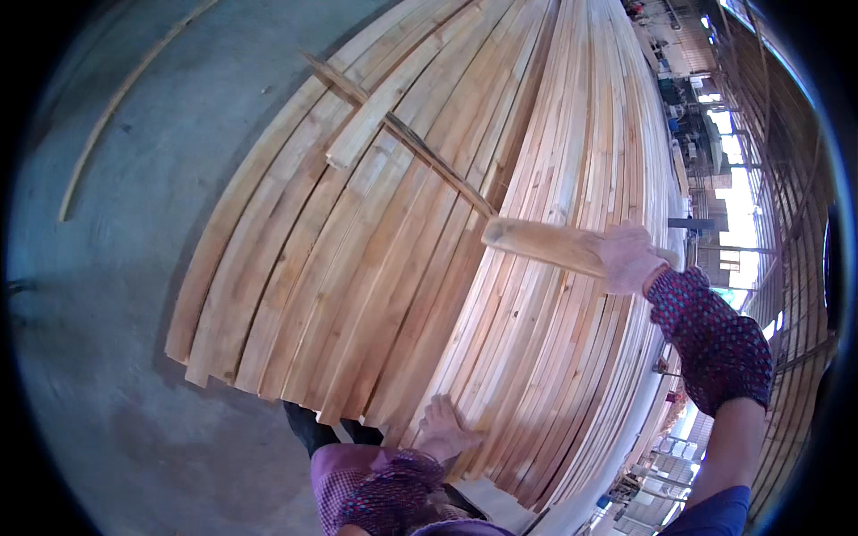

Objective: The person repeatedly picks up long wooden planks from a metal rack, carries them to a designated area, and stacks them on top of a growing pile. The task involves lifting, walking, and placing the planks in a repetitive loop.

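Head view: stack of long pale wooden planks; narrow dark-edged wooden strip crosswise on its left part, reaching the board's free end. Short flat tan wooden board: lies over the stack, long axis crosswise, free end leftward. Your right hand grips its right end; your left hand, fingers spread, rests on planks nearer you.

Long pale wooden planks: far ends cut off by the top edge.
Flat light-brown wooden board: gripped stretch hidden by the right hand.
Thin tan wooden strip: upper end cut off.
Dark trouser legs: mostly hidden.
Distant grey clutter: too small to tell.
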A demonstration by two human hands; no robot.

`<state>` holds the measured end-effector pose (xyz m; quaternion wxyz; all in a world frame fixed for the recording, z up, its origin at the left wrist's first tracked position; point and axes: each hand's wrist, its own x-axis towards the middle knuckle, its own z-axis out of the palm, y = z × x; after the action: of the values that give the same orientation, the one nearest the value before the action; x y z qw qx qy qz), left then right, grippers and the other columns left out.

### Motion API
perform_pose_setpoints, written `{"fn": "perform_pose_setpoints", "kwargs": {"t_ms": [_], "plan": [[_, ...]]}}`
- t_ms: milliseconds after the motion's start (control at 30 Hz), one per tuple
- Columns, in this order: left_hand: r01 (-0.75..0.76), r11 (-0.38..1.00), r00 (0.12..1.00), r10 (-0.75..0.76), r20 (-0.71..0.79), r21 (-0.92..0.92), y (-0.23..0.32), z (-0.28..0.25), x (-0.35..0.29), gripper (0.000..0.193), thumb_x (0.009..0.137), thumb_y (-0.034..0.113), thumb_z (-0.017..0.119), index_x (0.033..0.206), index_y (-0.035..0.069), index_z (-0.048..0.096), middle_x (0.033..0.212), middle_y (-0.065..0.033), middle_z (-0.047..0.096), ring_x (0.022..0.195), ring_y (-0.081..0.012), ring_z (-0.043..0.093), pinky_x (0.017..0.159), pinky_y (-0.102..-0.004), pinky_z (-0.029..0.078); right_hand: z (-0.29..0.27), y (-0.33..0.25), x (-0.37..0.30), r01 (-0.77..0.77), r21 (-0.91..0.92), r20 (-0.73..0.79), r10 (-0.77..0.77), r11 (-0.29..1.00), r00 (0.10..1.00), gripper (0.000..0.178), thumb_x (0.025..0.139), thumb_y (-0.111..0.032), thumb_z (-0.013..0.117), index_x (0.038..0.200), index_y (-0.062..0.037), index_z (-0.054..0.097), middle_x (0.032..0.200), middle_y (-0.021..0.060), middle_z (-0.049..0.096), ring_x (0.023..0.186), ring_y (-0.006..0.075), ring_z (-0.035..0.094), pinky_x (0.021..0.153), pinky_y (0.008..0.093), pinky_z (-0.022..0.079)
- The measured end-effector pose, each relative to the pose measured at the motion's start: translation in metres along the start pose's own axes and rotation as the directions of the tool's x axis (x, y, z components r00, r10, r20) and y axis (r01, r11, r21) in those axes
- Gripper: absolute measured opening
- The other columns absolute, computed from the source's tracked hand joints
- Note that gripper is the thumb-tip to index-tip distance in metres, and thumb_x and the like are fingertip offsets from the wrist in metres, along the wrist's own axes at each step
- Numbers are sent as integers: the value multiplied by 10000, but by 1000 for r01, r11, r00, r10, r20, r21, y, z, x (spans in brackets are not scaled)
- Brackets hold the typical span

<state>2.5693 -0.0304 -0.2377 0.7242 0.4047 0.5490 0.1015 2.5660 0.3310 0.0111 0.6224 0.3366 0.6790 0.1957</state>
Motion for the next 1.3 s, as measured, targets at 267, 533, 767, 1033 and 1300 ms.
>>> {"fn": "perform_pose_setpoints", "kwargs": {"t_ms": [267,533,767,1033,1300], "plan": [[-32,998,976,21,-216,-46,-4,11,-1,1060,612,493,778,1381,-29,268,1386,-201,327,1322,-375,299,1083,-495,271,-57,-38,-49,11,167,-315,42,986,948,743,674,-371,733,1350,-167,501,961,126,612,962,293,589,843,432,482],[-75,997,965,71,-253,-6,-17,32,-2,1122,652,577,714,1433,-57,220,1411,-202,313,1329,-364,300,1076,-516,275,-3,-77,-54,158,24,103,-160,987,982,579,699,-328,704,1241,-151,604,1017,146,621,1007,304,590,841,418,501],[-4,1000,941,2,-338,-6,-13,33,-5,1067,678,554,694,1415,-66,235,1447,-212,306,1342,-370,302,1093,-491,268,-21,-71,-96,144,213,-250,-88,966,964,645,652,-362,731,1244,-140,602,995,160,621,973,316,604,809,421,510],[-48,995,921,10,-388,-87,-10,58,-8,974,723,572,650,1367,-85,329,1405,-265,361,1326,-398,336,1109,-478,260,32,-84,-112,265,-76,48,-261,961,964,554,617,-348,733,1116,-116,670,951,168,660,912,315,655,751,411,539],[-92,992,925,119,-361,92,-48,78,-11,938,727,602,647,1312,-91,405,1356,-284,417,1282,-414,402,1073,-470,321,52,-56,-208,228,451,-344,-67,863,937,685,601,-342,771,1216,-97,596,952,176,616,924,332,587,839,426,491]]}}
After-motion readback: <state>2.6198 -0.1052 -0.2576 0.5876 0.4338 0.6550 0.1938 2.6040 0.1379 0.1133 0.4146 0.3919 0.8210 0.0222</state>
